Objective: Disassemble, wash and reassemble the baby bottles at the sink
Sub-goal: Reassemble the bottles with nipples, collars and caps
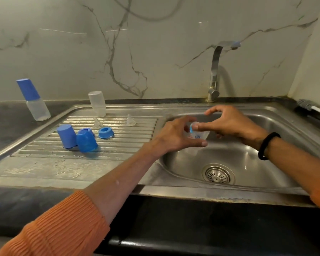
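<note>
I see both hands over the sink (248,159): the left hand (175,135) grips a clear bottle (198,133) from the side, and the right hand (231,122) seems to pinch its top, though the bottle is blurred.

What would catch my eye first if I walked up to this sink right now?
Probably the two hands over the steel basin: the left hand and right hand together hold a small clear bottle. Next, the bright blue caps and ring clustered on the ribbed draining board to the left, with a blue-capped bottle standing on the dark counter behind them.
</note>
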Action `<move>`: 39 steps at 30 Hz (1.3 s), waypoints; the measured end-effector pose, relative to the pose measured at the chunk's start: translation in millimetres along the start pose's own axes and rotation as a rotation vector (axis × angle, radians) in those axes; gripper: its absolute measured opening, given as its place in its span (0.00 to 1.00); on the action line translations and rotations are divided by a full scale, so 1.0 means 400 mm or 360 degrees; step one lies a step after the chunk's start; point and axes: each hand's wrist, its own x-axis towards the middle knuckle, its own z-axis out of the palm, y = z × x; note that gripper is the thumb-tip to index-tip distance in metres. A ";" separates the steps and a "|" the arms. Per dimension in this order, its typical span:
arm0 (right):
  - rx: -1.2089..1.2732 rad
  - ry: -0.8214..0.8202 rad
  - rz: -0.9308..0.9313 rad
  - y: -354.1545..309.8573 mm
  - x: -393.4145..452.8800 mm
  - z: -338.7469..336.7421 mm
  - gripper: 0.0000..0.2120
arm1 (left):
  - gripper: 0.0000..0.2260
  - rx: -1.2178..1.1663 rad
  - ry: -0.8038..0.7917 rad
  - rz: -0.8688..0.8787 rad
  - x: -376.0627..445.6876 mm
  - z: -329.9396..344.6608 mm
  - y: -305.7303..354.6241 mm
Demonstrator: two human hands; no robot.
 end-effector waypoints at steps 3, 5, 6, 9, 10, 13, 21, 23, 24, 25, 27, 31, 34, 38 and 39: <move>0.0154 -0.0132 -0.0103 -0.035 0.004 0.018 0.38 | 0.32 0.0030 0.0063 0.0020 -0.002 -0.018 0.001; 0.0335 -0.0107 -0.0143 -0.051 0.017 0.036 0.36 | 0.31 0.0027 0.0160 -0.0032 0.002 -0.055 -0.005; 0.0455 -0.0066 -0.0122 -0.059 0.028 0.045 0.33 | 0.31 0.0017 0.0251 -0.0062 0.006 -0.080 -0.010; 0.0635 0.0023 -0.0018 -0.090 0.073 0.082 0.22 | 0.30 -0.0062 0.0708 -0.0212 0.012 -0.166 -0.035; 0.0635 0.0013 -0.0012 -0.101 0.090 0.099 0.18 | 0.30 -0.0123 0.0854 -0.0273 0.013 -0.192 -0.047; 0.0507 -0.0065 -0.0108 -0.146 0.135 0.170 0.08 | 0.29 -0.0296 0.1199 -0.0403 0.012 -0.253 -0.093; 0.0004 -0.0256 -0.0408 -0.313 0.246 0.386 0.17 | 0.29 -0.0636 0.1605 -0.0588 0.013 -0.299 -0.168; -0.0024 -0.0290 -0.0403 -0.331 0.271 0.423 0.12 | 0.30 -0.0690 0.1587 -0.0630 0.017 -0.298 -0.181; -0.0051 -0.0282 -0.0403 -0.335 0.280 0.438 0.07 | 0.30 -0.0712 0.1582 -0.0652 0.019 -0.298 -0.185; -0.0065 -0.0264 -0.0403 -0.336 0.285 0.450 0.06 | 0.30 -0.0732 0.1580 -0.0663 0.020 -0.299 -0.189; -0.0049 -0.0225 -0.0388 -0.331 0.292 0.464 0.08 | 0.29 -0.0756 0.1578 -0.0656 0.025 -0.300 -0.189; 0.0078 -0.0253 -0.0357 -0.311 0.282 0.441 0.05 | 0.27 -0.0756 0.1571 -0.0619 0.028 -0.299 -0.179; 0.0138 -0.0297 -0.0327 -0.293 0.265 0.412 0.04 | 0.27 -0.0761 0.1519 -0.0636 0.027 -0.293 -0.179; 0.0097 -0.0331 -0.0320 -0.277 0.253 0.392 0.10 | 0.27 -0.0703 0.1362 -0.0688 0.022 -0.277 -0.186; 0.0079 -0.0326 -0.0327 -0.277 0.252 0.391 0.13 | 0.28 -0.0690 0.1341 -0.0695 0.019 -0.272 -0.188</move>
